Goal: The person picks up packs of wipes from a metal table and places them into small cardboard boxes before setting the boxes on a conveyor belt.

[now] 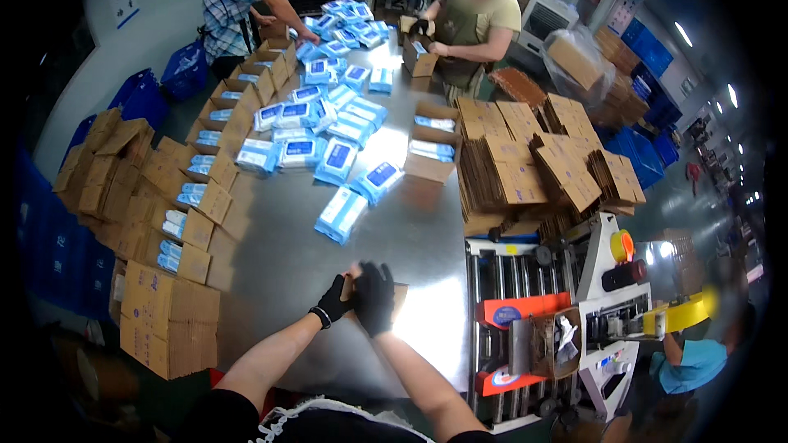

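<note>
Both my hands meet low over the middle of the steel table, in black gloves. My left hand [336, 300] has its fingers closed at a piece of brown cardboard [400, 299], bare fingertips showing. My right hand [375, 297] lies over the same cardboard, fingers together and bent onto it; most of the piece is hidden beneath the gloves. Ahead of my hands lies a blue-and-white wipes pack [341, 215]. Behind it spreads a loose heap of wipes packs [300, 115] reaching to the table's far end.
Open cartons [195, 234] holding packs line the left edge. A closed carton [170, 320] stands near left, an open box [431, 160] at right. Flat cartons [517, 168] are stacked beyond it, beside a roller machine [525, 336]. Two people stand at the far end, one handling a carton [419, 57].
</note>
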`<state>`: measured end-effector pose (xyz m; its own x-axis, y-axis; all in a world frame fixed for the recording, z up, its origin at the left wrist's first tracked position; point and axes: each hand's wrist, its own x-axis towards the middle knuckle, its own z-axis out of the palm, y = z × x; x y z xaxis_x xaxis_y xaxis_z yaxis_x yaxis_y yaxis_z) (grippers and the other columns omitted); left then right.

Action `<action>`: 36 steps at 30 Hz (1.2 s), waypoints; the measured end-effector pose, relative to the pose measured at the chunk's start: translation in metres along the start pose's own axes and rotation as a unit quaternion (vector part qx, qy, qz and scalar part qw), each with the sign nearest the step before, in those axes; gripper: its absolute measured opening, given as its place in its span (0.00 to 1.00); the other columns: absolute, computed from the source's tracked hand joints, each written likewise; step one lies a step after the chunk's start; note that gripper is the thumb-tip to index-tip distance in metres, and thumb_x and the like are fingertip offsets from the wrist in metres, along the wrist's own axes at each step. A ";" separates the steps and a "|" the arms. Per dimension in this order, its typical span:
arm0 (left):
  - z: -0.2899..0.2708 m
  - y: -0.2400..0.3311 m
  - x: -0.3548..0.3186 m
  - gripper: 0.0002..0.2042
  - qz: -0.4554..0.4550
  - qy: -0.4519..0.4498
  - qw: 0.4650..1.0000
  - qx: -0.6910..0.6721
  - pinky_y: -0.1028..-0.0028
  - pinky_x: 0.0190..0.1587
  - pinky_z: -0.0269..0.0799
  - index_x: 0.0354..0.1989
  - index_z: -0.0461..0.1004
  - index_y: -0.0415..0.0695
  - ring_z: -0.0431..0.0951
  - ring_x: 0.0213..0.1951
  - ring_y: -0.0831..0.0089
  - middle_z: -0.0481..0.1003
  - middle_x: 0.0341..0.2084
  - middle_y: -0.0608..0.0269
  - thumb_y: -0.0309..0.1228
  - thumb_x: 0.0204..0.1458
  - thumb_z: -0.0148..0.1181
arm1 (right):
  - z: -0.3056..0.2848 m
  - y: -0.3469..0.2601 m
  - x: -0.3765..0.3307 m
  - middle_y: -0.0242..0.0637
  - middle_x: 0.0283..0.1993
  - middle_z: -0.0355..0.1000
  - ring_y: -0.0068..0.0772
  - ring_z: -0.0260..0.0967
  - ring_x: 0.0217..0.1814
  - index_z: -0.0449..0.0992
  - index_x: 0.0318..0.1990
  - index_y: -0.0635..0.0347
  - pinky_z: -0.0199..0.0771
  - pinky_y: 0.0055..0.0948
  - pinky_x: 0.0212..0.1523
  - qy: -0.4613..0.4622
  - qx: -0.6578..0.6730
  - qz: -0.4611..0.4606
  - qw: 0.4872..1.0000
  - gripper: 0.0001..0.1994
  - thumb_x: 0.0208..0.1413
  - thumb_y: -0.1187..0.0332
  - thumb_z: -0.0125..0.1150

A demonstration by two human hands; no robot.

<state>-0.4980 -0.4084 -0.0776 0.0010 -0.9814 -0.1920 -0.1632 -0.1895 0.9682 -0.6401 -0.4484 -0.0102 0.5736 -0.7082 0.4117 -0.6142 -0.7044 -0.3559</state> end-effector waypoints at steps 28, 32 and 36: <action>-0.187 0.087 -0.071 0.28 0.131 0.177 0.910 0.350 0.61 0.60 0.60 0.54 0.65 0.42 0.66 0.56 0.54 0.66 0.53 0.49 0.41 0.45 0.63 | -0.008 -0.051 -0.095 0.50 0.61 0.60 0.49 0.55 0.64 0.66 0.58 0.59 0.54 0.47 0.63 -0.160 0.288 0.157 0.931 0.27 0.53 0.56 0.56; -0.413 0.130 -0.128 0.29 -0.052 0.366 0.863 0.344 0.65 0.57 0.62 0.57 0.63 0.41 0.67 0.55 0.53 0.67 0.53 0.47 0.42 0.47 0.62 | 0.096 -0.171 0.033 0.57 0.64 0.55 0.59 0.50 0.66 0.63 0.61 0.54 0.50 0.53 0.64 -0.123 0.258 -0.111 0.952 0.30 0.50 0.57 0.60; -0.544 0.120 -0.138 0.29 -0.188 0.425 0.784 0.411 0.61 0.54 0.66 0.56 0.64 0.38 0.69 0.53 0.51 0.68 0.51 0.43 0.40 0.46 0.60 | 0.171 -0.323 0.201 0.64 0.67 0.45 0.66 0.39 0.70 0.54 0.66 0.50 0.34 0.60 0.67 -0.121 0.215 -0.237 0.940 0.43 0.41 0.56 0.69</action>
<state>0.0188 -0.3123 0.1517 0.8017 -0.5928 0.0763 -0.5745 -0.7292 0.3718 -0.2337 -0.3717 0.0444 0.8663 -0.2633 0.4244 -0.0130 -0.8613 -0.5079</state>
